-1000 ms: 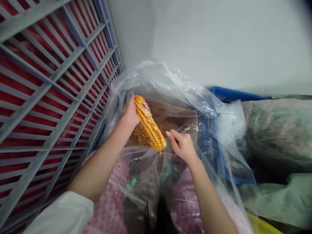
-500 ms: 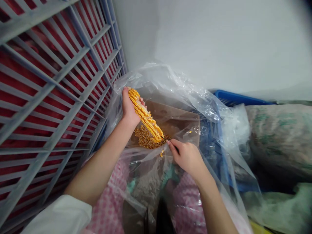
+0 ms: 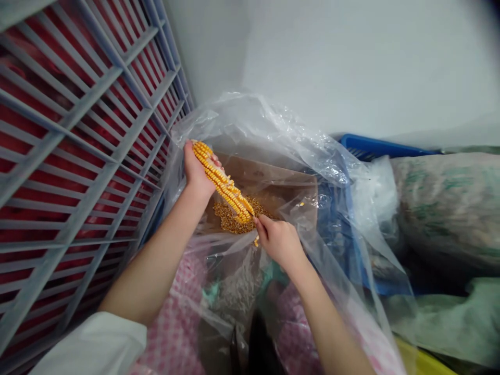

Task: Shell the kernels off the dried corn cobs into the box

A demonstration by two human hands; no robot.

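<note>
A yellow ear of corn (image 3: pixel 224 185) slants across the middle of the view, some of its kernel rows gone. Around its upper end the fingers of my left hand (image 3: pixel 200 169) are wrapped. My right hand (image 3: pixel 279 237) is closed at the cob's lower tip, pinching a thin dark pointed tool whose shaft is mostly hidden by the fingers. Beneath the cob, loose corn kernels (image 3: pixel 226 221) lie in a heap inside a clear plastic bag (image 3: pixel 265 112). A few kernels cling to the plastic near my right hand.
At left stands a tall grey slatted crate (image 3: pixel 84 101) with red contents. Brown cardboard (image 3: pixel 289 182) shows through the bag. A blue basket (image 3: pixel 385 146) and a stuffed sack (image 3: pixel 449 203) with green print are on the right. A white wall (image 3: pixel 351 62) rises behind.
My right hand has moved left and up against the cob's tip, and the tool's dark shaft shows less. The whole scene has shifted slightly left and up in view.
</note>
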